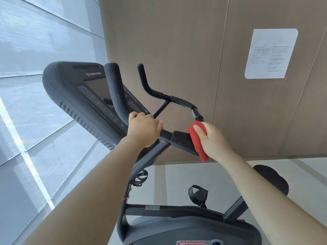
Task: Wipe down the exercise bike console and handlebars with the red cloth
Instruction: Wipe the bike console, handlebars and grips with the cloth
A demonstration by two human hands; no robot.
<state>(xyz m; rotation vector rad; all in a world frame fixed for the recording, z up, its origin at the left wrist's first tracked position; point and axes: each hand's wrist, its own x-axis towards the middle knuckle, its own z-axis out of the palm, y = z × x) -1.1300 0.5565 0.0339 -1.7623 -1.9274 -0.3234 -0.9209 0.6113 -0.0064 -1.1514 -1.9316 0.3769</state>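
Note:
The black exercise bike fills the middle of the head view, tilted. Its console [79, 92] with a dark screen and round buttons sits at the left. The black handlebars [155, 92] curve up beside it. My left hand [144, 129] grips the near handlebar just below the console. My right hand [213, 140] presses the folded red cloth [198, 142] around the padded right section of the handlebar, below a chrome joint. The cloth wraps the bar, and its lower end hangs under my palm.
A brown panelled wall with a white printed notice [270, 53] stands behind the bike. Grey window panels run along the left. Below are the bike frame [177, 209], a pedal [198, 193], a bottle cage [140, 177] and the black seat [272, 179] over a pale floor.

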